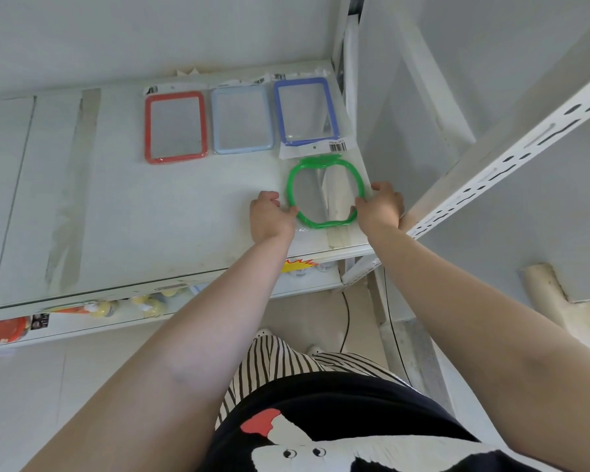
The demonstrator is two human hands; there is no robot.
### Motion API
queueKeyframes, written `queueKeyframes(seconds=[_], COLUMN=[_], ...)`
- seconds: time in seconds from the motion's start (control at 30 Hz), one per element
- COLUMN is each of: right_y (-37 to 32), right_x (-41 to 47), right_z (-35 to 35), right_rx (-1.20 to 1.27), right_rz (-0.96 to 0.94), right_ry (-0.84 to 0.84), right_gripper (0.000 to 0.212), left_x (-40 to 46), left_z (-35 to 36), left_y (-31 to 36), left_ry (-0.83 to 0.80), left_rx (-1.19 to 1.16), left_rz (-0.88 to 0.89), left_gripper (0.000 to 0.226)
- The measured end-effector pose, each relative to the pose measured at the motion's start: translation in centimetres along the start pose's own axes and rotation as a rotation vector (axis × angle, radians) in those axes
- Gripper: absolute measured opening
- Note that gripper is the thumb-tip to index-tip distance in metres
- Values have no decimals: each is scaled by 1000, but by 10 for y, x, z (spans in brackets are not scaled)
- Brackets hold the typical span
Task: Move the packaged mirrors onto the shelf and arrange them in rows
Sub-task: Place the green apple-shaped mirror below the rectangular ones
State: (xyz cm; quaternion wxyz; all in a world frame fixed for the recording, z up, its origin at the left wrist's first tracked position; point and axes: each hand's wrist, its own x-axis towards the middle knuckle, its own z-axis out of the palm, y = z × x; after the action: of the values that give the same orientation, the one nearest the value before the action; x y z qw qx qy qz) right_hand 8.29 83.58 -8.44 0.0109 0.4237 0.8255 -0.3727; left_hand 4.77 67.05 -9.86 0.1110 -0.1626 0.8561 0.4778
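Three packaged rectangular mirrors lie in a row at the back of the white shelf [123,206]: a red-framed one [175,127], a pale blue one [242,119] and a dark blue one [306,111]. In front of the dark blue one lies a green apple-shaped mirror [325,192] in clear wrap. My left hand [270,216] grips its left rim and my right hand [380,207] grips its right rim, both resting at the shelf surface.
A white slotted upright [511,155] runs diagonally at the right, close to my right hand. A lower shelf [82,321] holds small yellow and orange items. The left half of the top shelf is bare, with tape strips [72,199].
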Motion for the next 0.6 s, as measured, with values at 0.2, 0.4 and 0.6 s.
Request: queueKeyframes(seconds=[0.2,0.4,0.6], right_y=[-18,-42,-56], right_x=[-15,-60,-124], right_z=[-2,22,58], right_rx=[-130,-191,-280], right_rz=[-213,-497,-804], right_ry=[33,-155,-324], right_gripper=[49,52,50], left_x=[-6,-28,-41], left_z=[-28,-90,-169], left_y=[1,-22,-63], left_ry=[23,-19,-58], left_rx=[74,393,611], left_rz=[98,297,385], left_gripper=[46,55,57])
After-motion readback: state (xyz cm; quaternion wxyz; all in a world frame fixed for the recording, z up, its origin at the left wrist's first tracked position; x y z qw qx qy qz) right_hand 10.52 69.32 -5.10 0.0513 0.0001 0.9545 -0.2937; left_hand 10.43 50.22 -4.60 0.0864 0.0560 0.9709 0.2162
